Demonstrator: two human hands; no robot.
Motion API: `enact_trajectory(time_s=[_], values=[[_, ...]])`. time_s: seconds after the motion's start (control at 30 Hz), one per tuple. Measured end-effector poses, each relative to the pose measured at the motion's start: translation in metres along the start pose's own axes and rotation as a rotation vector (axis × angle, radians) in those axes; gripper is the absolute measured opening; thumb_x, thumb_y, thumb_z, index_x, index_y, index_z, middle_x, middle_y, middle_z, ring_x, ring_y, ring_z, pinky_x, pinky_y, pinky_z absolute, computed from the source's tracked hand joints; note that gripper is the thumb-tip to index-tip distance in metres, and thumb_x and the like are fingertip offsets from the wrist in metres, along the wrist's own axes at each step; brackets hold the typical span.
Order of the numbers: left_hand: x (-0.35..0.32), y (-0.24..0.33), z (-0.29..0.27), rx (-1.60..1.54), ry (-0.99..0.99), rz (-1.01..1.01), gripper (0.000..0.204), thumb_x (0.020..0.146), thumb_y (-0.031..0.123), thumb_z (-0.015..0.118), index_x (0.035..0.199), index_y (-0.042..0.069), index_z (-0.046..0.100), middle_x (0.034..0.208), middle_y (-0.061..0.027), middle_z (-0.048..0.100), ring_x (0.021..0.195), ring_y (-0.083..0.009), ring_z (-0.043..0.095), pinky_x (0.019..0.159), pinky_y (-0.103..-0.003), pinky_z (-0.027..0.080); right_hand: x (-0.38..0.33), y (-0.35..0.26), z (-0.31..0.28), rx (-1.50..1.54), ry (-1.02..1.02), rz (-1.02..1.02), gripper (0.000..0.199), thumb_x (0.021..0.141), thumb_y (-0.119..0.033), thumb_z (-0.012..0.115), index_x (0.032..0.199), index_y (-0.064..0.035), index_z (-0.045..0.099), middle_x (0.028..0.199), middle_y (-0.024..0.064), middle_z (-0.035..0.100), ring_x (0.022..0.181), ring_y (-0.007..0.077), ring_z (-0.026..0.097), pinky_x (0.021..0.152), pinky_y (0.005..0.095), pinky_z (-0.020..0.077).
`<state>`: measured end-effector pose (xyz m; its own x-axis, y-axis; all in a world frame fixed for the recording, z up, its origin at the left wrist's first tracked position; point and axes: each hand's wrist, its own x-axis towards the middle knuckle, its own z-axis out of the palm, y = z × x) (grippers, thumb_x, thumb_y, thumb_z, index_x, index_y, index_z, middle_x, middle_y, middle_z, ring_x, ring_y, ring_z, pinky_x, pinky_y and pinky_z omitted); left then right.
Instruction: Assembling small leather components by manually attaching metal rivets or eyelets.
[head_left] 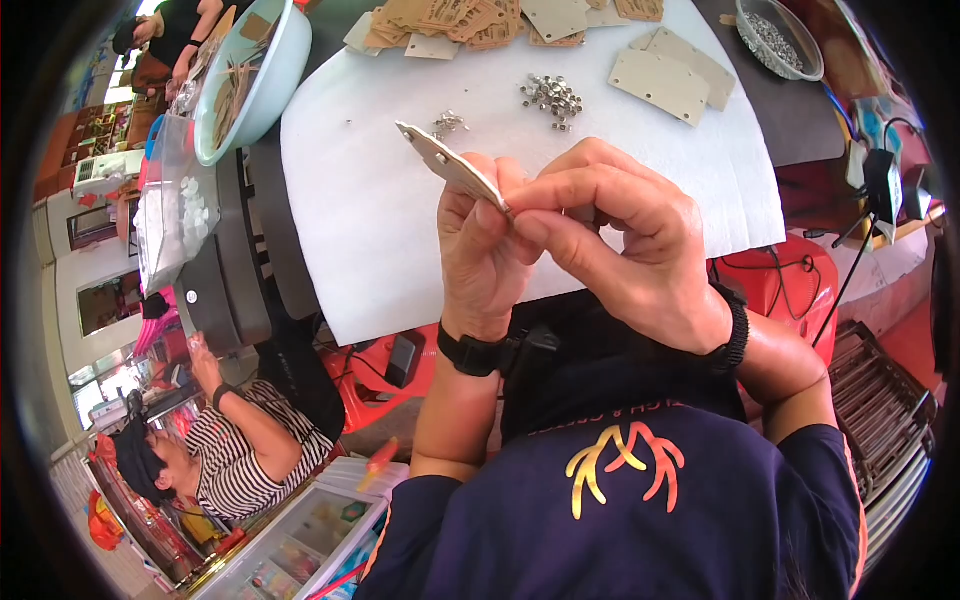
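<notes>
My left hand (478,265) is closed on a thin grey card (436,156), tilted up and seen nearly edge-on, with small holes or studs along it. Thumb and forefinger of my right hand (630,235) pinch together at the card's near corner. Whatever small piece may sit in that pinch is hidden by the fingertips. Beyond the hands, on a white sheet (350,225), lies a pile of small silvery metal caps (552,97). A smaller cluster of metal pins (450,123) is to its left. Grey cards with corner holes (655,85) overlap at the right.
Brown printed cards (440,15) heap at the sheet's far edge. A clear bowl of metal bits (775,45) stands far right, a pale blue basin (290,75) far left, beside a plastic bag (165,225). A person in stripes (255,450) sits left; another is farther back.
</notes>
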<state>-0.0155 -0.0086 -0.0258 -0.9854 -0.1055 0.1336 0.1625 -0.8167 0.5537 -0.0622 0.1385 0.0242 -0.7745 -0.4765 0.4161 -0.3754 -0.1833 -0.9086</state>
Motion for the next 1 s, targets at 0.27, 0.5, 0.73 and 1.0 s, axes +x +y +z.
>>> enact_trajectory(time_s=[0.27, 0.5, 0.73, 1.0], values=[[-0.003, 0.002, 0.002, 0.115, 0.052, 0.010, 0.026, 0.085, 0.022, 0.078, 0.101, 0.006, 0.064, 0.079, -0.0027, 0.062, 0.058, -0.0122, 0.055, 0.047, -0.023, 0.040, 0.004, 0.001, -0.005, 0.122, -0.150, 0.274, 0.010, 0.095, -0.004, 0.059, 0.100, 0.0046, 0.059, 0.095, 0.0051, 0.058, 0.076, 0.0102, 0.063, 0.070, 0.0244, 0.0508], [-0.003, -0.001, 0.000, 0.098, 0.010, -0.044, 0.027, 0.084, 0.020, 0.078, 0.101, 0.007, 0.061, 0.079, -0.0034, 0.062, 0.056, -0.0133, 0.056, 0.046, -0.024, 0.041, 0.011, 0.006, -0.012, 0.072, -0.273, 0.198, 0.009, 0.098, -0.005, 0.054, 0.102, 0.0020, 0.057, 0.092, 0.0050, 0.056, 0.073, 0.0116, 0.064, 0.069, 0.0240, 0.0512], [-0.006, 0.000, -0.005, -0.096, -0.044, -0.081, 0.025, 0.085, 0.018, 0.078, 0.090, 0.011, 0.054, 0.079, -0.0011, 0.059, 0.063, -0.0114, 0.056, 0.051, -0.024, 0.044, 0.013, 0.004, -0.012, -0.009, -0.274, 0.020, 0.004, 0.094, -0.008, 0.062, 0.097, -0.0045, 0.062, 0.090, 0.0034, 0.057, 0.069, 0.0086, 0.057, 0.062, 0.0235, 0.0435], [-0.007, -0.003, -0.002, -0.044, 0.014, -0.080, 0.026, 0.085, 0.017, 0.077, 0.093, 0.012, 0.053, 0.084, 0.0009, 0.061, 0.078, -0.0113, 0.061, 0.070, -0.027, 0.054, 0.009, 0.001, -0.014, 0.105, -0.246, 0.155, 0.013, 0.087, -0.010, 0.074, 0.095, -0.0053, 0.064, 0.090, 0.0021, 0.058, 0.068, 0.0069, 0.053, 0.062, 0.0232, 0.0423]])
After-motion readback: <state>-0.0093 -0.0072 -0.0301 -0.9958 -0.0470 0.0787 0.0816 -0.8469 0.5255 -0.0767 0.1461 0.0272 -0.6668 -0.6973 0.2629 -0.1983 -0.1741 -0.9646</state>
